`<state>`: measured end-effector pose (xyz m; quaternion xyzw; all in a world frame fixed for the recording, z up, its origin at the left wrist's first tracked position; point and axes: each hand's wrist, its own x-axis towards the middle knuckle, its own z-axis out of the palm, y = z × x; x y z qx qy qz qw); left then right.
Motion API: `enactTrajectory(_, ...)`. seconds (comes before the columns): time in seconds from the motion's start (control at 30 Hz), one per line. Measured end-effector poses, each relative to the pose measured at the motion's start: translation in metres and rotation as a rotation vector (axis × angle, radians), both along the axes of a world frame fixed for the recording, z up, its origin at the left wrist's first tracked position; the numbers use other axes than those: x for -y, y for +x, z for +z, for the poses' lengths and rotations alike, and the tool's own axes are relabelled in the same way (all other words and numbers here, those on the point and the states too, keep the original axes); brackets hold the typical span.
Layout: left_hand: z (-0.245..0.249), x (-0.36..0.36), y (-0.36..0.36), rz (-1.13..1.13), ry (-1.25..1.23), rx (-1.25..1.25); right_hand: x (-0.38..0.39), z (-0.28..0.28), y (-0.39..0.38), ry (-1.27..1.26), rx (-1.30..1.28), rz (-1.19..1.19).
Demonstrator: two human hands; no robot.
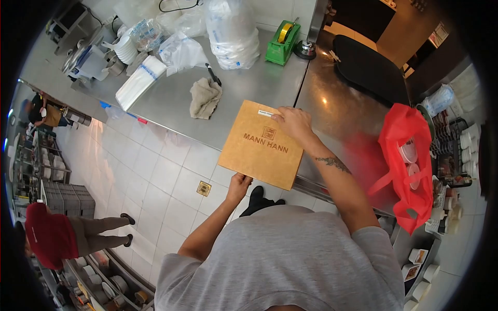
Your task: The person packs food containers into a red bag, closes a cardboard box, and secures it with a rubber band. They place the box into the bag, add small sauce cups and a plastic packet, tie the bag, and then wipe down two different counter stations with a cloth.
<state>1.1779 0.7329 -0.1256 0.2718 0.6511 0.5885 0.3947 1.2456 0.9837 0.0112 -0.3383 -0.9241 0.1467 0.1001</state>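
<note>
A flat brown square box [259, 150] printed "MANN HANN" is tilted over the front edge of the steel counter. My left hand [239, 186] grips its near edge from below, with part of the fingers hidden under it. My right hand [293, 123] lies over the far right edge, its fingertips at a small white label [266, 113]. A crumpled grey cloth [205, 98] rests on the counter [176, 111] beyond the box's left side. To the right stands an open red bag [407, 155] with round lidded containers inside.
A green tape dispenser [282, 44], a bell [305, 50], a black tray [371, 70], plastic bags [231, 36] and a black marker [213, 75] are on the counters. A person in red [52, 236] is at the lower left; another person [39, 110] is farther back.
</note>
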Motion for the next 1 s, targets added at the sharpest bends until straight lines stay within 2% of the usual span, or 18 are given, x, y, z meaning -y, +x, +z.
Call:
enactTrajectory(0.13, 0.018, -0.008, -0.004, 0.040, -0.015, 0.127, 0.009, -0.013, -0.001, 0.136, -0.170, -0.056)
enactTrajectory(0.27, 0.039, -0.009, -0.005, -0.068, -0.154, 0.087, 0.018, -0.007, 0.000, 0.077, -0.133, -0.097)
enactTrajectory(0.37, 0.053, -0.002, 0.002, 0.003, -0.016, 0.411, 0.022, -0.010, 0.001, 0.096, -0.185, -0.140)
enactTrajectory(0.47, 0.080, 0.013, -0.002, -0.016, 0.201, 0.942, 0.026, -0.011, 0.001, 0.075, -0.208, -0.190)
enactTrajectory(0.5, 0.091, 0.018, -0.007, -0.112, 0.245, 0.984, 0.027, -0.007, 0.001, 0.042, -0.204, -0.198)
enactTrajectory(0.6, 0.104, 0.013, -0.015, -0.105, 0.288, 1.090, 0.031, -0.005, 0.001, -0.037, -0.188, -0.233)
enactTrajectory(0.7, 0.130, -0.004, -0.011, -0.002, 0.228, 1.086, 0.031, -0.007, 0.001, -0.056, -0.216, -0.266)
enactTrajectory(0.8, 0.122, -0.018, -0.011, -0.093, 0.352, 1.113, 0.027, -0.005, 0.008, -0.078, -0.233, -0.280)
enactTrajectory(0.9, 0.118, -0.033, -0.020, -0.145, 0.348, 1.025, 0.016, -0.001, 0.023, -0.154, -0.259, -0.292)
enactTrajectory(1.0, 0.119, -0.057, -0.033, -0.045, 0.253, 0.952, 0.007, 0.006, 0.051, -0.208, -0.647, -0.287)
